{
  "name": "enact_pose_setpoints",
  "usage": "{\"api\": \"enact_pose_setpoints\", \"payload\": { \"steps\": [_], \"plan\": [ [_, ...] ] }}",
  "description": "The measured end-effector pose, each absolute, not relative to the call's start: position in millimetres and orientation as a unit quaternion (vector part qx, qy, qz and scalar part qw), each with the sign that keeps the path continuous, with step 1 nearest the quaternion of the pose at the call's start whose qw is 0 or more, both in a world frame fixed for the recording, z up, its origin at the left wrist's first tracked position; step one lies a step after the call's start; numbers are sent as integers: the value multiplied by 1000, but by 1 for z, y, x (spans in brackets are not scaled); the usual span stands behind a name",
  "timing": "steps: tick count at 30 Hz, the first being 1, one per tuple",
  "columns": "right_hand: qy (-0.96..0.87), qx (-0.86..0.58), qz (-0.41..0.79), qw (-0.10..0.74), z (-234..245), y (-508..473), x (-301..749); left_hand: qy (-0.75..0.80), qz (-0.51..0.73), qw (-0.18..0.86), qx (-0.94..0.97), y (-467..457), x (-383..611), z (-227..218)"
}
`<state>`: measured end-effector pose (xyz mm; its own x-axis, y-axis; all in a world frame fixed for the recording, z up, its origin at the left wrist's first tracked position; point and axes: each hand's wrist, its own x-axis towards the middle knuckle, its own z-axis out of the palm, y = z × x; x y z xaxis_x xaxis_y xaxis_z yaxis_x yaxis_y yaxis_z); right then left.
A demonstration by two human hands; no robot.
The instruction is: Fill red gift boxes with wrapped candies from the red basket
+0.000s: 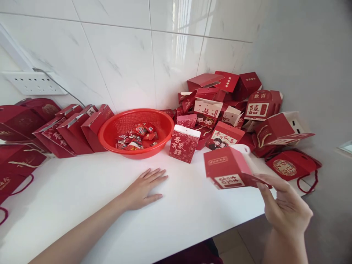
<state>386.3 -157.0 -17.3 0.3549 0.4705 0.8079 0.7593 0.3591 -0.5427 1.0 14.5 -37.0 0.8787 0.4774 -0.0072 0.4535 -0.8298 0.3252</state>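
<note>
Flat left hand (143, 189), right hand (286, 209) aloft

Tabletop (82, 190): white, bare across the lower left.
Centre back: red basket (143, 152) of wrapped sweets (136, 138).
Left: row of leaning red paper bags (74, 134).
Centre: upright red box (183, 145), just beside the basket.
Upper right: heap of red boxes (228, 110).
Lower centre: left hand (143, 187), lying flat.

Ahead of the left hand (143, 189) fingertips, print on the sweets (137, 137) is illegibly small; far left of them, red bags (11, 165) are cropped by the frame edge.
</note>
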Motion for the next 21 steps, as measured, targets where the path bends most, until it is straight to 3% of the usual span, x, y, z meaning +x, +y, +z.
{"api": "enact_pose_setpoints", "payload": {
  "steps": [5, 12, 18, 21],
  "plan": [
    [-740, -363, -46, 564, 26, -138, 341, 232, 151, 152, 949, 17, -5, -21],
    [-845, -267, 15, 464, 40, -102, 283, 252, 416, 66, 871, -10, -26, 64],
    [-923, -222, -2, 315, 56, -87, 239, 312, 242, 118, 911, -34, -22, 74],
    [-921, -211, 46, 325, 65, -73, 235, 309, 203, 129, 920, -36, -16, 67]
  ]
}}
